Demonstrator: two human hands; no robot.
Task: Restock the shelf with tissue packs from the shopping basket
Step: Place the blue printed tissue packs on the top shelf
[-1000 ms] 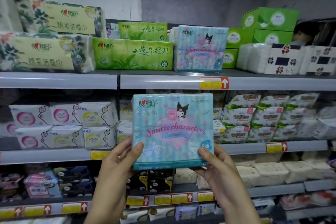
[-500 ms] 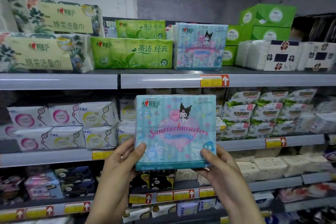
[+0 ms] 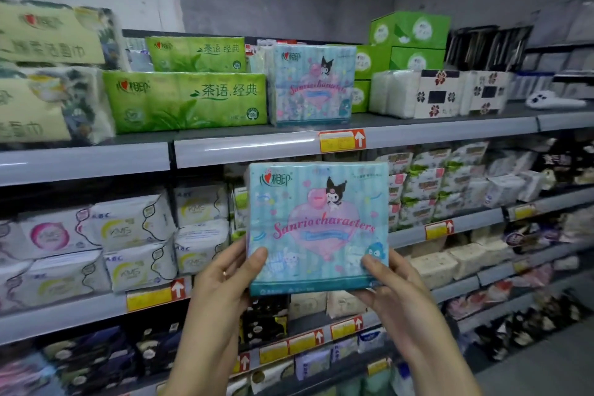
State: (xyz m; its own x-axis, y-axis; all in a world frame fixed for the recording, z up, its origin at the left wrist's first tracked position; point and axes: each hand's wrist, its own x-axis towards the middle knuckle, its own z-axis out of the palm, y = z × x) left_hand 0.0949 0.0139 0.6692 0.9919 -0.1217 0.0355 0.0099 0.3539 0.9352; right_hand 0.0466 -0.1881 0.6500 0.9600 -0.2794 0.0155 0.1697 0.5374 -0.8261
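Held pack: the pale blue tissue pack sits at the centre of the frame, upright, with its printed face toward the camera. It is in front of the middle shelf, and its top edge is just under the rim of the top shelf.
Left hand: the left hand grips the pack's lower left corner, thumb on the front and fingers behind.
Right hand: the right hand grips the lower right corner the same way, thumb pressed on the front.
Pack relative to hands: it stands between and above them, carried only by its two bottom corners and touching no shelf.
Why held so: low corner grips probably keep the soft wrapped pack square and label-forward. They also leave its top and back free to go onto a shelf first.
Likely spot: a matching blue pack stands on the top shelf, in the upper centre, almost straight above the held one. It is just beside the green tissue packs on its left, with green boxes to its right.
Room there: I cannot tell whether there is space behind that pack. Its top looks bare.
Step in hand: the pack is lifted toward the top shelf and not yet placed.
Basket: not in view.
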